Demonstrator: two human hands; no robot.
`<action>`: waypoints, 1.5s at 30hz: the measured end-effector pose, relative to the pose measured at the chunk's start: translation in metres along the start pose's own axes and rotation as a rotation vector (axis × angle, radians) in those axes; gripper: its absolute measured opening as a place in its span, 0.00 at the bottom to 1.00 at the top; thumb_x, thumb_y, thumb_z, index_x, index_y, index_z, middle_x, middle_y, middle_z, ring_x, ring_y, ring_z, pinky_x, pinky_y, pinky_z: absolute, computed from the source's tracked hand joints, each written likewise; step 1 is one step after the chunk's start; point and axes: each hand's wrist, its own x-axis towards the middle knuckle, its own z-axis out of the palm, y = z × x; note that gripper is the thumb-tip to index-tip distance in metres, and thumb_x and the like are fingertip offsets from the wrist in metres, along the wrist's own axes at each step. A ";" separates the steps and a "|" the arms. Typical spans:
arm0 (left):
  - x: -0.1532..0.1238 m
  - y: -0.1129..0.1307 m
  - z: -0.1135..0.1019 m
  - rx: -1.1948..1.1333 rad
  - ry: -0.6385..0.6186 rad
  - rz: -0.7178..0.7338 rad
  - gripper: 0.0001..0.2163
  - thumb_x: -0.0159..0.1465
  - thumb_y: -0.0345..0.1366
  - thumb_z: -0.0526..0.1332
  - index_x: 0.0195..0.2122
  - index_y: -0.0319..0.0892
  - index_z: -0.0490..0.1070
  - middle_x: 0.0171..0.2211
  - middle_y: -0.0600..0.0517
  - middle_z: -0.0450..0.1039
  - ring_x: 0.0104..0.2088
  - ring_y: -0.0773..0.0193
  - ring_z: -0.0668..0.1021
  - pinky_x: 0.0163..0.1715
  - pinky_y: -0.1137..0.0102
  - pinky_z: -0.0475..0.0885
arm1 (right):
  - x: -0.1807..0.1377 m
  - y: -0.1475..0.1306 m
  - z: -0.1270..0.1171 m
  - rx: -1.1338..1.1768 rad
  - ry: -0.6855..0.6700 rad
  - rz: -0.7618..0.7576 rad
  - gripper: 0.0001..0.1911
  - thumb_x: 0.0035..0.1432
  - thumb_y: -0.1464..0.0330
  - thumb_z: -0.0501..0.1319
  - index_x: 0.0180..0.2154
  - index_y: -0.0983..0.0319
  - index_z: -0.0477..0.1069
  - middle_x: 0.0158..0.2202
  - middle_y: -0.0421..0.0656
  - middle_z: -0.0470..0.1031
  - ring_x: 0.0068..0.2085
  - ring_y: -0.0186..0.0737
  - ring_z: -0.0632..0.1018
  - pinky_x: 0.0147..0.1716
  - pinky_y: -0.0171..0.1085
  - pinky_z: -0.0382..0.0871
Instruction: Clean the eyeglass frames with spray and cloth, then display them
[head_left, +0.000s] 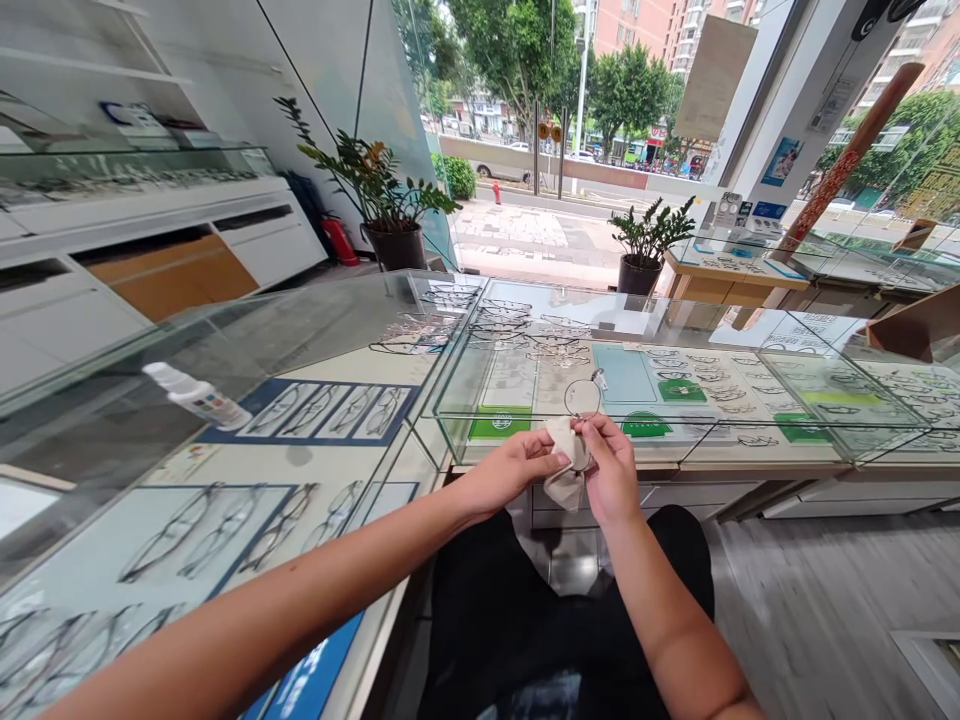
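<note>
A pair of thin-rimmed glasses (583,396) is held up in front of me, one round lens showing above my fingers. My right hand (611,468) grips the frame with closed fingers. My left hand (514,468) pinches a pale cleaning cloth (564,458) against the lower lens, the cloth's tail hanging down between both hands. Both hands hover above my lap, just before the edge of the glass display counter (675,440).
Glass cases with several rows of glasses run ahead and to the left. A white spray bottle (196,396) lies on the left counter top (90,440). Potted plants (390,215) stand by the window. Grey wood floor (825,600) lies to the right.
</note>
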 end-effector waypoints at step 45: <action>0.006 0.005 -0.006 -0.044 0.033 0.006 0.23 0.50 0.41 0.80 0.45 0.37 0.80 0.38 0.45 0.83 0.39 0.57 0.82 0.44 0.67 0.72 | -0.009 0.009 0.011 -0.065 0.151 -0.079 0.19 0.46 0.54 0.77 0.30 0.59 0.76 0.38 0.41 0.78 0.43 0.40 0.78 0.47 0.38 0.72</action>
